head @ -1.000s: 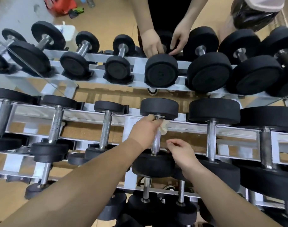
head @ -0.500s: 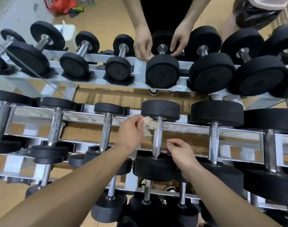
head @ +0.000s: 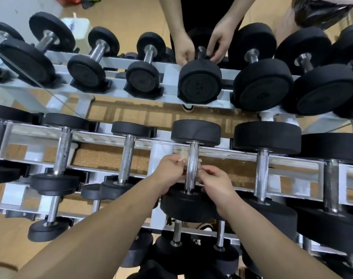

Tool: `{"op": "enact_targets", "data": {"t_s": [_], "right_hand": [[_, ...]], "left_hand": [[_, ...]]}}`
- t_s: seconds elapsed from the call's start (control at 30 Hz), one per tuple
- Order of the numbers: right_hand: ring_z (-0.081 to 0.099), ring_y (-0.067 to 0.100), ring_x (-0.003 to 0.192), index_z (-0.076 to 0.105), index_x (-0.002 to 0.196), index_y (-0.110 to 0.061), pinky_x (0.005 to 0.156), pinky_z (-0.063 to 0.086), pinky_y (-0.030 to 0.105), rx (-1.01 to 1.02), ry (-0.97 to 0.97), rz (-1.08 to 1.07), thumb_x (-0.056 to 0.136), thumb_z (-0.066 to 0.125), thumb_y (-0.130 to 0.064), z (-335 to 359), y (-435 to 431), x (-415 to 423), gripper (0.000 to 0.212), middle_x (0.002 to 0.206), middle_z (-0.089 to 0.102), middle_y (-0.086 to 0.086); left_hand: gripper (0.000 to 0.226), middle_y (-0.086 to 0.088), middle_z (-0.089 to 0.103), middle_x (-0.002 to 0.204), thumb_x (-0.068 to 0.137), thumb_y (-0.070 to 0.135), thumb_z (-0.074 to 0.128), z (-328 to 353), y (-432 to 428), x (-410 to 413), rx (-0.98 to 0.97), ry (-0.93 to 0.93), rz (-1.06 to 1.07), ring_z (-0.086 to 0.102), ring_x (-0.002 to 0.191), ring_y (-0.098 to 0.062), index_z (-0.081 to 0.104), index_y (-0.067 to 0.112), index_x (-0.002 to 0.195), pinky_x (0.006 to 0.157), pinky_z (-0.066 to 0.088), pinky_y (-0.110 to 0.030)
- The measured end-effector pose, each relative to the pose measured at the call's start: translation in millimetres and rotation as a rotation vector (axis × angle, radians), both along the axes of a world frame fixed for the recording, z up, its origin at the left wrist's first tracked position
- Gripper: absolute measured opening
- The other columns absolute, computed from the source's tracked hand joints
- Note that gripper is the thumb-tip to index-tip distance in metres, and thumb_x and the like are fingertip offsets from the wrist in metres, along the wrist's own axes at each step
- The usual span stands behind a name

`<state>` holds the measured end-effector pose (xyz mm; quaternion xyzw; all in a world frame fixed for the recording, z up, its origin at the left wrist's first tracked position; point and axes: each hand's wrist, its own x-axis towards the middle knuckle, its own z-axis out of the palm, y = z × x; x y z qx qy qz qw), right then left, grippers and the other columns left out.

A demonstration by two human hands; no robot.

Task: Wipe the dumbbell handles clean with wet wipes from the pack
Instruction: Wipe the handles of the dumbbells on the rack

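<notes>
Dumbbell handle (head: 192,168) lies across the rack (head: 103,140), centre of view. Wipe (head: 182,155) passes behind the handle. Left hand (head: 169,170), at 9 o'clock of the handle, pinches one end. Right hand (head: 216,182), at 4 o'clock, fingers curled, pinches the other end.

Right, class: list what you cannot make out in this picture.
Head view.
Hidden: most of the pale crumpled wet wipe, behind the knurled steel dumbbell handle, left hand and right hand.
Out of frame: the wet wipe pack.
Blurred: the number on the black rubber dumbbell end.
</notes>
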<state>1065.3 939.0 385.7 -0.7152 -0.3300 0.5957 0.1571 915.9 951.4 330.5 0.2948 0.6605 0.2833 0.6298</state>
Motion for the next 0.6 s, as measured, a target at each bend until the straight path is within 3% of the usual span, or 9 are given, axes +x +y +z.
{"op": "enact_targets", "data": {"t_s": [0.1, 0.2, 0.27, 0.33, 0.4, 0.47, 0.53, 0.6], "right_hand": [[0.061, 0.018, 0.110, 0.067, 0.127, -0.021, 0.098, 0.048, 0.032, -0.009, -0.017, -0.033, 0.100, 0.058, -0.019, -0.6, 2.0, 1.6, 0.029, 0.121, 0.067, -0.002], [0.065, 0.022, 0.108, 0.071, 0.119, -0.023, 0.100, 0.053, 0.038, -0.061, -0.003, -0.028, 0.098, 0.056, -0.018, -2.3, 2.1, -3.3, 0.027, 0.114, 0.071, 0.000], [0.067, 0.024, 0.106, 0.074, 0.108, -0.026, 0.103, 0.054, 0.044, -0.074, -0.005, -0.013, 0.098, 0.054, -0.018, -2.0, -0.2, -5.5, 0.024, 0.107, 0.073, 0.000], [0.066, 0.021, 0.108, 0.073, 0.107, -0.027, 0.106, 0.052, 0.044, -0.061, -0.006, -0.046, 0.100, 0.054, -0.020, -1.7, 0.3, -4.3, 0.021, 0.110, 0.072, -0.005], [0.065, 0.017, 0.111, 0.070, 0.108, -0.028, 0.107, 0.051, 0.044, -0.062, 0.050, -0.120, 0.103, 0.055, -0.023, -1.5, 0.8, -0.4, 0.017, 0.116, 0.071, -0.005], [0.066, 0.016, 0.112, 0.069, 0.109, -0.025, 0.104, 0.053, 0.044, -0.069, 0.123, -0.194, 0.104, 0.055, -0.023, 0.8, -1.7, 4.5, 0.015, 0.117, 0.073, -0.001], [0.068, 0.018, 0.110, 0.070, 0.111, -0.021, 0.100, 0.055, 0.043, -0.063, 0.146, -0.221, 0.105, 0.054, -0.023, 3.0, -5.2, 10.3, 0.017, 0.115, 0.075, 0.002], [0.069, 0.018, 0.105, 0.071, 0.112, -0.020, 0.098, 0.057, 0.040, -0.052, 0.141, -0.220, 0.105, 0.056, -0.023, 7.0, -9.1, 17.6, 0.017, 0.112, 0.075, 0.003]], "left_hand": [[0.028, -0.006, 0.077, 0.096, 0.099, 0.008, 0.051, 1.4, -19.8, -12.4, 0.057, 0.154, -0.332, 0.071, 0.091, -0.017, 0.078, 0.016, 0.094, 0.094, 0.056, -0.035], [0.026, -0.009, 0.073, 0.086, 0.096, 0.007, 0.050, 11.7, -29.2, -31.1, 0.101, 0.282, -0.516, 0.068, 0.087, -0.024, 0.072, 0.013, 0.083, 0.085, 0.054, -0.033], [0.024, -0.006, 0.067, 0.074, 0.092, 0.008, 0.048, 28.2, -24.7, -37.0, 0.171, 0.443, -0.564, 0.066, 0.081, -0.028, 0.066, 0.017, 0.078, 0.070, 0.051, -0.030], [0.021, 0.002, 0.061, 0.069, 0.088, 0.009, 0.048, 49.4, -17.2, -30.4, 0.378, 0.692, -0.460, 0.063, 0.076, -0.028, 0.064, 0.023, 0.084, 0.062, 0.047, -0.030], [0.024, -0.002, 0.065, 0.083, 0.083, 0.005, 0.055, 59.0, -9.0, -14.5, 0.685, 0.891, -0.456, 0.061, 0.082, -0.028, 0.065, 0.017, 0.102, 0.063, 0.048, -0.032], [0.036, -0.010, 0.067, 0.104, 0.081, 0.006, 0.064, 45.5, -3.1, 1.9, 0.914, 1.034, -0.695, 0.058, 0.095, -0.030, 0.067, 0.009, 0.116, 0.066, 0.055, -0.037], [0.030, -0.015, 0.065, 0.114, 0.087, 0.015, 0.053, 28.5, 1.1, 9.6, 0.979, 1.094, -0.844, 0.051, 0.104, -0.032, 0.070, 0.002, 0.109, 0.069, 0.056, -0.043], [0.035, -0.018, 0.063, 0.124, 0.092, 0.016, 0.044, 19.2, 0.8, 14.4, 0.959, 1.123, -0.958, 0.051, 0.116, -0.036, 0.072, -0.001, 0.104, 0.086, 0.055, -0.048]]}}
